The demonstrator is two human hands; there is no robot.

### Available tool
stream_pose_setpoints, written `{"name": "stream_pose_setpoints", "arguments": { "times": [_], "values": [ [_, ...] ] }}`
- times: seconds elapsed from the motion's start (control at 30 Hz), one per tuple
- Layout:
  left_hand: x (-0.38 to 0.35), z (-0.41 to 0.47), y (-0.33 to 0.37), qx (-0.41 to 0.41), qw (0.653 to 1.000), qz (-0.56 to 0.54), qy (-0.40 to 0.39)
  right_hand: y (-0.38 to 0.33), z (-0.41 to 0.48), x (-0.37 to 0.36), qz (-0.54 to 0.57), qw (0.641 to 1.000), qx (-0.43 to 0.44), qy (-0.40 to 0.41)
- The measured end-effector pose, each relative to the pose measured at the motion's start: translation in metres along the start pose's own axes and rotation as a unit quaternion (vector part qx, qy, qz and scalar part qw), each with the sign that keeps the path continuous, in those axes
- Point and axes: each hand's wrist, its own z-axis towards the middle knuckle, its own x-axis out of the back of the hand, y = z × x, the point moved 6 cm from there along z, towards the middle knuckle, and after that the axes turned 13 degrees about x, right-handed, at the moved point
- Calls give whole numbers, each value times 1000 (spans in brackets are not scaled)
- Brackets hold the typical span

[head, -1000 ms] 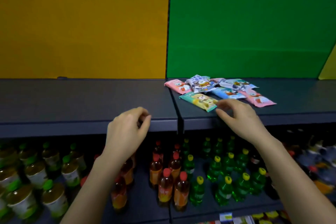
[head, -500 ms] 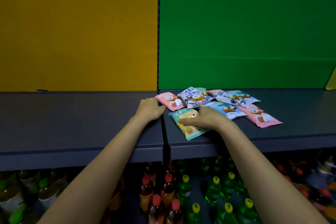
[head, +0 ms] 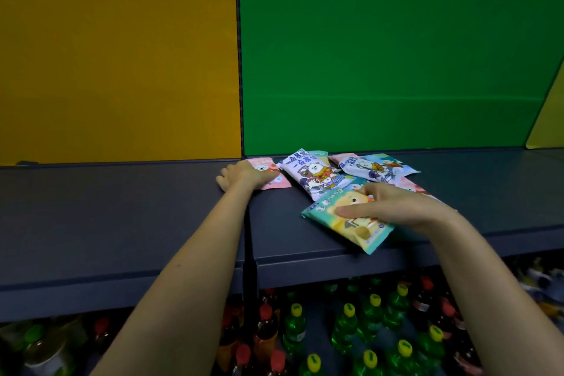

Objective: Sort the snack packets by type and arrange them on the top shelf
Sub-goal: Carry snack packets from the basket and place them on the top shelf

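Observation:
Several snack packets lie in a loose heap on the dark top shelf [head: 122, 217], right of its middle seam. My left hand [head: 244, 175] rests on a pink packet [head: 274, 177] at the heap's left end, its fingers hidden from view. My right hand [head: 393, 207] pinches a teal and yellow packet [head: 351, 226] near the shelf's front edge, thumb on top. Behind it lie a white and purple packet [head: 314, 174], a light blue packet [head: 378, 166] and another pink packet [head: 409, 185], partly hidden by my right hand.
An orange panel [head: 119, 52] and a green panel [head: 396, 49] back the shelf. The lower shelf holds green bottles with yellow caps [head: 369, 323], orange drink bottles with red caps [head: 265, 330] and cups [head: 45, 351] at the left.
Both hands rose from below the shelf edge onto the shelf. The left hand reached the pink packet. The right hand took hold of the teal and yellow packet and drew it rightwards.

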Motion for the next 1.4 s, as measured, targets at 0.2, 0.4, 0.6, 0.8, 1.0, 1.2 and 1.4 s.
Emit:
{"name": "stream_pose_setpoints", "arguments": {
  "times": [0.2,0.4,0.6,0.8,1.0,1.2,1.4],
  "values": [
    [-3,17,-7,-7,983,-156,-100,11,-23,20,1,1000,-16,-10],
    [37,-11,-32,-30,922,-363,-129,-12,-19,5,62,993,50,83],
    [121,-63,-133,-22,893,-448,-36,-68,11,-64,130,979,124,91],
    [193,-133,-305,37,867,-494,54,-169,22,-182,185,960,211,4],
    [232,-213,-489,133,810,-537,195,-270,-7,-338,221,931,251,-147],
    [254,-313,-668,259,744,-533,310,-357,-92,-526,217,888,274,-298],
    [264,-377,-824,343,716,-514,326,-398,-177,-706,226,858,228,-400]
  ]
}}
